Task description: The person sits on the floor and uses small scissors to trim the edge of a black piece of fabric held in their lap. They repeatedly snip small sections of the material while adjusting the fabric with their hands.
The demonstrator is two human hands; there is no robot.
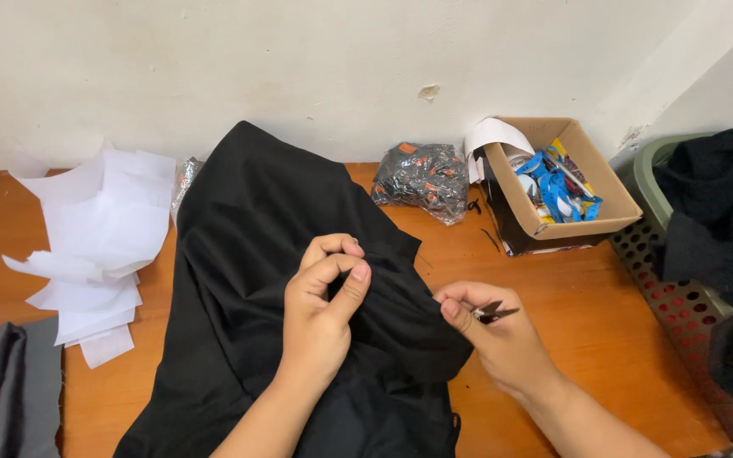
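**Black garment on the table, both hands at its folds**

A wooden table point(587, 322) fills the view, and the black garment point(248, 254) lies spread over its middle, from the wall down to the near edge. At the right edge stands a perforated plastic basket point(668, 288) holding dark cloth point(723, 212). Left of the garment lies a loose stack of white paper sheets point(95, 246), with grey fabric point(6, 390) in the near left corner. By the wall sits an open cardboard box point(566, 182) holding blue and white tags or bands, too small to tell apart. Beside it lies a clear bag point(422, 176) of small dark packets.

The left hand point(320, 309) is curled closed, pinching a fold of the garment. The right hand point(498, 335) is closed around small thread snips point(492, 312), touching the garment's edge.
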